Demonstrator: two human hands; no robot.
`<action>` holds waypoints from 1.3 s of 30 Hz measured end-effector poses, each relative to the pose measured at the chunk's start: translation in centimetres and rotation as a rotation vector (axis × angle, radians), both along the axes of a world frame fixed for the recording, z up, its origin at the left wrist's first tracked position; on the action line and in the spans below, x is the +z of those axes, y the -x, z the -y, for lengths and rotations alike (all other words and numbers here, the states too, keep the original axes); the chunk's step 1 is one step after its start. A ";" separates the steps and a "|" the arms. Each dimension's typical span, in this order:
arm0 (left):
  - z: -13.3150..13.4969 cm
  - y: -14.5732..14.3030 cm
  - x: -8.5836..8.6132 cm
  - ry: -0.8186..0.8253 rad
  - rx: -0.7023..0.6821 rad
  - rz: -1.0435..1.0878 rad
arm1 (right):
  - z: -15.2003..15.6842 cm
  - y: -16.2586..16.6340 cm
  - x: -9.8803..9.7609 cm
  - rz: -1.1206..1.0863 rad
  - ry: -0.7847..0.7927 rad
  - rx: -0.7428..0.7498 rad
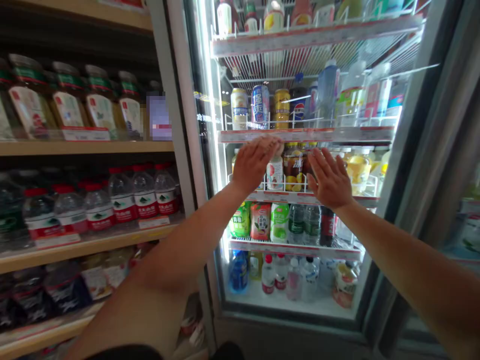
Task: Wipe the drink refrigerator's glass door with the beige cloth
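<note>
Both my arms reach toward a lit drinks fridge (210, 165). My left hand (255, 161) is open, fingers stretched flat in front of the third shelf, just over a small white bottle (275, 172). My right hand (330, 177) is open too, palm forward with fingers together, in front of jars of fruit (293, 165) on the same shelf. Neither hand holds anything. I cannot tell whether the hands rest against a glass door or are inside the fridge.
Cans (260, 106) stand on the shelf above the hands. Green and dark bottles (279, 222) fill the shelf below. A wooden shelving unit (90, 147) at left carries jars and red-capped water bottles (122, 200). The fridge's frame (416, 165) runs down the right.
</note>
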State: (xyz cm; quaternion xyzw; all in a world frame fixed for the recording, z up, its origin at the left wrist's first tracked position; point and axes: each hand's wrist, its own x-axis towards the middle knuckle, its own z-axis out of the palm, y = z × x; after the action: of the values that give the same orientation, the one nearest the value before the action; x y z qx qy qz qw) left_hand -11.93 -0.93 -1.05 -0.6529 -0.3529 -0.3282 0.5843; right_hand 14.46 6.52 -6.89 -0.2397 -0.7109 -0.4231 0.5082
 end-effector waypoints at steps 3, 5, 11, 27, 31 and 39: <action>-0.6 -0.3 1.7 -0.077 -0.006 0.265 | 0.2 0.0 0.0 -0.001 0.052 0.002; -0.8 -1.1 0.5 -0.050 -0.007 0.244 | 0.2 0.0 0.0 -0.005 0.086 0.005; -0.9 -1.6 -0.8 0.105 -0.004 -0.211 | 0.3 0.0 0.1 -0.004 0.066 0.000; -0.9 -1.1 2.2 0.046 -0.016 0.059 | 0.4 -0.1 0.2 -0.001 0.111 -0.001; -1.1 -1.4 1.3 -0.004 -0.017 0.094 | 0.5 -0.1 0.2 -0.001 0.100 -0.006; -0.2 1.6 2.6 0.101 -0.006 -0.060 | 0.7 0.0 0.2 -0.008 0.134 -0.008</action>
State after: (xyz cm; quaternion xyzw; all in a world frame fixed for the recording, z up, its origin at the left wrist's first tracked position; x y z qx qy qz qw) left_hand -13.55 -0.77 1.59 -0.6923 -0.3495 -0.2921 0.5598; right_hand 14.51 5.85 -6.65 -0.2780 -0.7345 -0.3756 0.4922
